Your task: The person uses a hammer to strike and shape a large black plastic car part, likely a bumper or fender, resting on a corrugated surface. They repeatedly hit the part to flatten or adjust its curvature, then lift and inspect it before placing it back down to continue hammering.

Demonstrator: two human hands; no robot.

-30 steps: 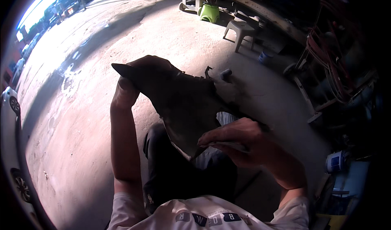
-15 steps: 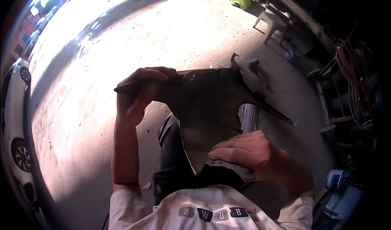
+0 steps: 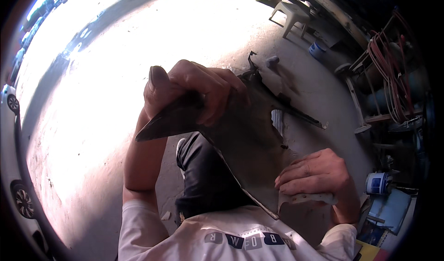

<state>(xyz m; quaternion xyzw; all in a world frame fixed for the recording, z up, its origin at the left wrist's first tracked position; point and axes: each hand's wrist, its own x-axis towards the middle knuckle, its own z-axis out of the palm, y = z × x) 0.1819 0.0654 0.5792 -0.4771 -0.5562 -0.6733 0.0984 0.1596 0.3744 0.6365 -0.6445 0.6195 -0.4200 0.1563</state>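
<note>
A dark car fender [image 3: 245, 131] hangs tilted in front of my lap, its pointed end at the left and a thin arm reaching out at the far right. Over its upper left part my left hand [image 3: 196, 87] is closed, fingers lying across the face I see and the thumb sticking up. Part of the grip is hidden behind the panel. At the lower right, my right hand [image 3: 314, 173] wraps the edge beside a flange with small holes, its thumb out of sight. Beneath the fender my dark trouser leg [image 3: 208, 178] shows.
A beige plastic stool [image 3: 293, 13] and a blue-and-white bucket [image 3: 317, 49] stand at the far right. Nearer, a metal frame carries coiled red hose [image 3: 388, 76]. Another paint bucket [image 3: 377, 183] sits at the right. Parked cars [image 3: 23, 201] line the left of the concrete floor [image 3: 92, 113].
The fender has tilted, its lower end swinging right with my right hand. My left hand has shifted, its fingers now spread over the panel's near face. The view has turned slightly.
</note>
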